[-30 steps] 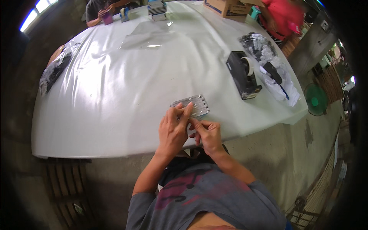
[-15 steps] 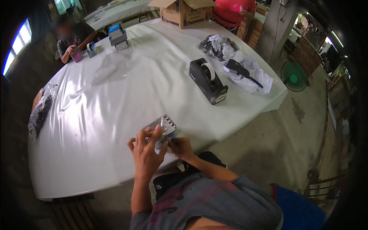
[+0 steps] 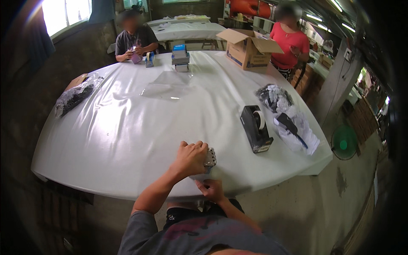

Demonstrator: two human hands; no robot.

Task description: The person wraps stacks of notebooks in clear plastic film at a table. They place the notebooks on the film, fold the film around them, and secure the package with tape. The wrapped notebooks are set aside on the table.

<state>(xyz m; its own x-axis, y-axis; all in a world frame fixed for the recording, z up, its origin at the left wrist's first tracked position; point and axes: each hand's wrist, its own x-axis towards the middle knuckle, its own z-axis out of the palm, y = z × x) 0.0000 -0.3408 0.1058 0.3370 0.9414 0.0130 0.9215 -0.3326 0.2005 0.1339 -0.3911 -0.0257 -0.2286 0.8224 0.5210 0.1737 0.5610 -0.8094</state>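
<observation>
A small pack of spiral notepads [image 3: 210,158] lies near the table's front edge, a row of coil loops along its right side. My left hand [image 3: 190,158] is closed over it from above and hides most of it. At the near side, a clear plastic wrapper [image 3: 198,176] shows as a faint translucent flap. My right hand [image 3: 211,190] is just below the pack, fingers bent, thumb and forefinger at the flap. What lies between those fingertips is hard to see.
A black tape dispenser [image 3: 256,129] stands right of my hands, beside crumpled plastic with a black handled tool [image 3: 289,124]. Farther off are a notepad stack [image 3: 180,59], clear sheets [image 3: 163,89], an open carton [image 3: 245,53], bagged goods [image 3: 78,95] and two people.
My left hand has gone from fingers spread on the pack's top to wrapping over it. My right hand has slipped to the pack's near side. The view has tilted up.
</observation>
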